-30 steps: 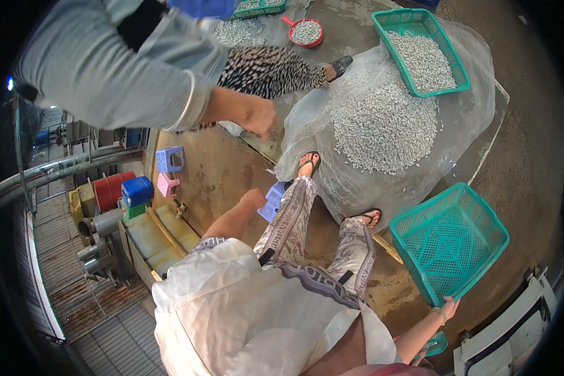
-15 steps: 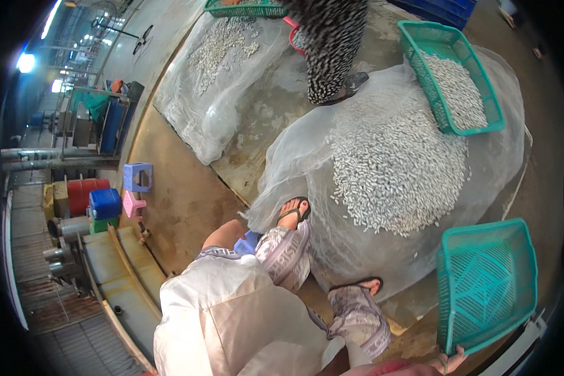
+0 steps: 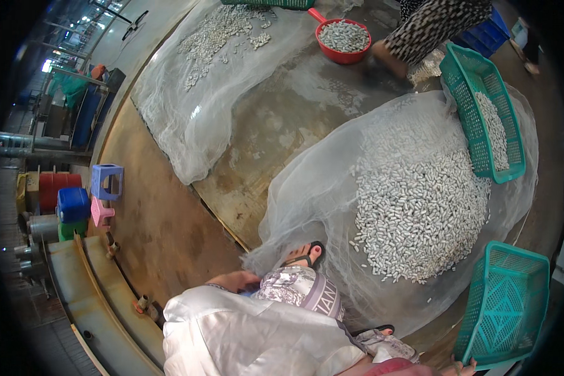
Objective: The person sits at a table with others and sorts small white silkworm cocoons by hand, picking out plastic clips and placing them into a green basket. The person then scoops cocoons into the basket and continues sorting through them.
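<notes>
At the lower right, my right hand [image 3: 462, 368] grips the near bottom corner of a teal plastic basket [image 3: 459, 313], its fingers curled round the rim. The basket is tilted toward me and its latticed floor shows. My left hand [image 3: 237, 280] is low beside my left foot, at the edge of a translucent net sheet [image 3: 307, 200] and a blue object; its fingers are blurred and partly hidden. On the net lies a broad heap of small silvery-white oblong pieces [image 3: 413, 219]. A second teal basket [image 3: 486, 119], partly filled with such pieces, rests on the net's far right.
A red pan [image 3: 343, 57] of pieces stands on the wet floor near a co-worker's patterned trouser leg [image 3: 442, 28]. Another net [image 3: 207, 119] with scattered pieces lies far left. At left are a blue stool [image 3: 107, 182], a pink stool [image 3: 101, 212] and a metal trough [image 3: 100, 301].
The view has shifted. The co-worker's leg has moved right, away from between the nets, and the red pan shows fully. My right hand stays on the teal basket.
</notes>
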`<state>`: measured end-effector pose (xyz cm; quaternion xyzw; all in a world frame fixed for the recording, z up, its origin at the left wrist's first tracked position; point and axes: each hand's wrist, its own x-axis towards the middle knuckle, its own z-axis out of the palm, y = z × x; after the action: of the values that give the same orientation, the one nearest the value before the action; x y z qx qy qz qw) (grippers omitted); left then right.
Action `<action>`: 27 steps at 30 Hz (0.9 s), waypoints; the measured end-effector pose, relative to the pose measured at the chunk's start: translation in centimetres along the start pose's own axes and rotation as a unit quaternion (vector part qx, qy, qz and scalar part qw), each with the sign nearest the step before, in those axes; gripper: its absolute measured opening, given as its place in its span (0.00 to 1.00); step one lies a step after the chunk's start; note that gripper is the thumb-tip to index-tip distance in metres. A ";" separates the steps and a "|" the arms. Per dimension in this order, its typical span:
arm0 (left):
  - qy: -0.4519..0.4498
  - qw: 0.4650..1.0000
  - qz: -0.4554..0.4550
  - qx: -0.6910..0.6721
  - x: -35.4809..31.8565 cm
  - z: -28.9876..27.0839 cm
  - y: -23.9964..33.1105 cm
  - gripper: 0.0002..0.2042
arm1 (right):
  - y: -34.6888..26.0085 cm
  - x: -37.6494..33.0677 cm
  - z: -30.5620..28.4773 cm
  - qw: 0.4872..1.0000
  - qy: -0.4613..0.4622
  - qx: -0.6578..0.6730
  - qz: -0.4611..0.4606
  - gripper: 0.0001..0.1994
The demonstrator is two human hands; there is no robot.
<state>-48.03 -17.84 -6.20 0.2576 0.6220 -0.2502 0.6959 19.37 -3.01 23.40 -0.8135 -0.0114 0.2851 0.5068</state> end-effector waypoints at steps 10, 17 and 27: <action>-0.046 0.930 -0.070 0.358 -6.8 -20.5 11.1 0.29 | 2.0 -5.0 -1.5 0.999 0.037 0.038 -0.003 0.26; 0.378 0.776 0.476 -0.169 -12.4 -40.7 41.5 0.27 | 1.9 -7.5 -1.6 0.998 0.053 0.035 0.007 0.25; 0.139 0.583 0.457 -0.657 -3.7 -47.1 62.5 0.26 | 0.3 -15.6 -8.5 0.979 0.186 0.049 0.061 0.24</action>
<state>-41.27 60.20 -3.97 0.0117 0.5062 0.6169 0.6025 10.29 -14.85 32.95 -0.8258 0.1467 0.1594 0.5207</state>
